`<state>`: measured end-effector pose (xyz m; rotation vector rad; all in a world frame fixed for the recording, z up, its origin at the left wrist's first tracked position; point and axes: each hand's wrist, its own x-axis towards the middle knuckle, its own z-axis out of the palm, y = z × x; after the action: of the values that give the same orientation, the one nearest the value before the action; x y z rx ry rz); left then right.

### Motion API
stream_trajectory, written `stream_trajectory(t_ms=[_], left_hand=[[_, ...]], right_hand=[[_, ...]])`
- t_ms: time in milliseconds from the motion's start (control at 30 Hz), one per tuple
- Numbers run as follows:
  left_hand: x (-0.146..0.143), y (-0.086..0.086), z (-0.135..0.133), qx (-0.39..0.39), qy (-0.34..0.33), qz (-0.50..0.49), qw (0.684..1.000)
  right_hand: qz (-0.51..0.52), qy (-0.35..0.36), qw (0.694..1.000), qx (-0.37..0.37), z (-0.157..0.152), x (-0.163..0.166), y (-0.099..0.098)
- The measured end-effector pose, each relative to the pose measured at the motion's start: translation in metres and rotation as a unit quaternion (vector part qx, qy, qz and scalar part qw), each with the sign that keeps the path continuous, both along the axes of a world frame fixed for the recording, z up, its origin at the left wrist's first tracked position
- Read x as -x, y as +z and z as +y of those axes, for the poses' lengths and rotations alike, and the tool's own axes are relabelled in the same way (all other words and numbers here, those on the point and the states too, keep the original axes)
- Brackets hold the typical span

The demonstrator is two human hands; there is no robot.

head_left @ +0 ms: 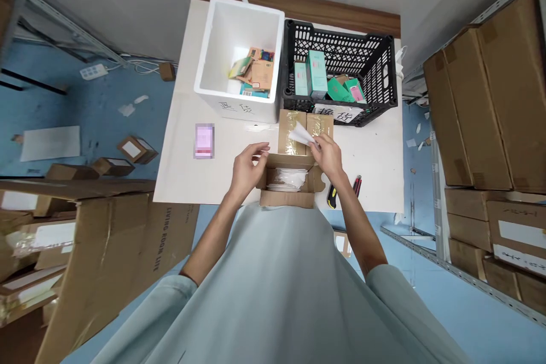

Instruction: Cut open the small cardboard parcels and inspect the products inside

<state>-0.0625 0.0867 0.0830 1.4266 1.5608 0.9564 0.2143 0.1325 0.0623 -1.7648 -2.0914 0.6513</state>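
A small open cardboard box (288, 198) sits at the near edge of the white table (375, 170), its taped flaps folded back. White plastic-wrapped contents (289, 178) lie inside it. My left hand (248, 168) grips the box's left flap, fingers curled over the edge. My right hand (327, 153) is closed on a white slip of paper (302, 134), held just above the box's far flaps.
A white foam box (222, 45) holding several small cartons stands at the back left. Next to it is a black plastic crate (384, 68) with teal boxes. A box cutter (332, 195) and a red tool (357, 184) lie right of the box; a phone (204, 140) lies left. Stacked cardboard boxes line shelves on both sides.
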Motion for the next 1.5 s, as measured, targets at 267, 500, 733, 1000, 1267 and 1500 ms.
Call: stream_trajectory(t_ms=[267,500,733,1000,1267,1500], left_hand=[[0.007,-0.003,-0.056,-0.009,0.027,0.053,0.998],[0.008,-0.015,-0.078,0.029,0.054,0.102,0.993],[0.015,-0.063,-0.097,0.235,0.064,-0.048,0.969],[0.033,-0.069,-0.1,0.264,-0.031,-0.081,0.961],[0.063,-0.034,-0.08,0.177,-0.154,-0.077,0.969],[0.043,-0.008,-0.078,0.17,-0.328,-0.087,0.925]], right_hand=[[0.045,0.072,0.996,0.001,-0.107,0.027,0.004],[0.069,-0.109,0.992,-0.01,-0.133,0.004,-0.016],[0.324,-0.254,0.896,0.17,-0.16,-0.032,-0.058],[0.453,-0.231,0.837,0.204,-0.194,0.013,-0.067],[0.466,-0.329,0.816,0.094,-0.256,0.055,-0.014],[0.426,-0.48,0.766,-0.012,-0.345,0.106,0.018]])
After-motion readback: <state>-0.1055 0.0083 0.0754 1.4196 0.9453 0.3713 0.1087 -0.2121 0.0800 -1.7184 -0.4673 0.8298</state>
